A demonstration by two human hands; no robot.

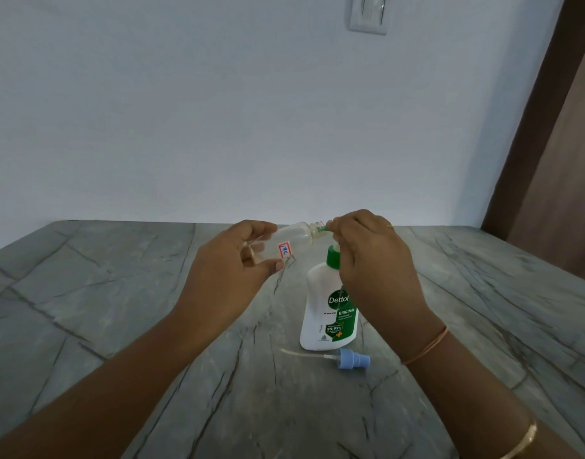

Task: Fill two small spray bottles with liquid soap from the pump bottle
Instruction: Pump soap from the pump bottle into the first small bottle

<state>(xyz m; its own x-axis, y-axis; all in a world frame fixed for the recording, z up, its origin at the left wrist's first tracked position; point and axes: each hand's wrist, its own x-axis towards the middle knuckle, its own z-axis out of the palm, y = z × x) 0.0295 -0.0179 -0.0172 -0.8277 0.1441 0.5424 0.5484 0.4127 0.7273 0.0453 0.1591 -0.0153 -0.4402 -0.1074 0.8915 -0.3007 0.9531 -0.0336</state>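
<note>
Left hand (231, 260) gripping a clear spray bottle (291, 238) tipped sideways, open mouth at the green nozzle (321, 228), right hand (370, 260) curled over the head of the pump bottle (324, 313) — upright on the table (119, 309), blue spray cap (354, 358) just beside it

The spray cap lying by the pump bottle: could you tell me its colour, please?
The spray cap is light blue, seen in the head view.

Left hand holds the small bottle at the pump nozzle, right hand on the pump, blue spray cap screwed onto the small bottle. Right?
One error: the head view shows the blue spray cap lying on the table before the pump bottle, off the small bottle. Left hand and right hand are as stated.
</note>
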